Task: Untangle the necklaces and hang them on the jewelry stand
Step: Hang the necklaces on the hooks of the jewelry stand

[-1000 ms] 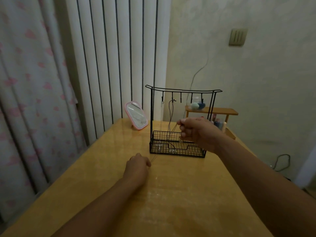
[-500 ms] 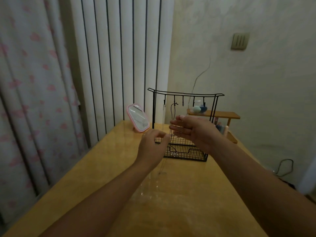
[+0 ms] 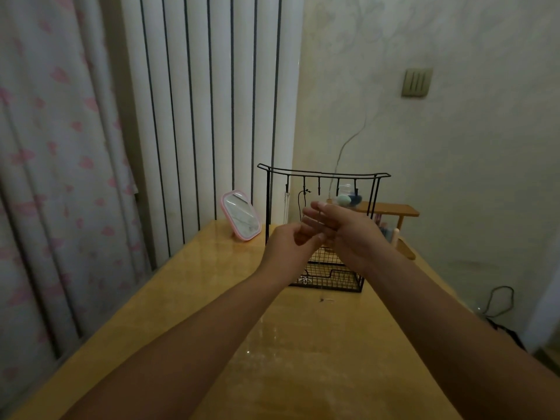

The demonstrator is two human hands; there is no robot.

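The black wire jewelry stand [image 3: 322, 174] is on the table's far end, with a row of hooks under its top bar and a mesh basket at its base. A silver chain [image 3: 286, 201] and a black cord necklace [image 3: 301, 204] hang from its left hooks. Both my hands are raised in front of the stand. My left hand [image 3: 289, 245] pinches a thin chain necklace [image 3: 321, 286] whose tail hangs down to the tabletop. My right hand [image 3: 348, 231] has straight fingers pointing left, and the chain seems to lie across them.
A pink-framed mirror [image 3: 241, 219] leans left of the stand. The wooden table [image 3: 303, 359] runs toward me. Behind the stand is a small wooden shelf [image 3: 394, 211] with a blue-green item. Curtains hang at left and a cable lies on the floor at right.
My left hand rose from the tabletop up to my right hand in front of the stand. My right hand's fingers went from curled to straight. The camera tilted down slightly.
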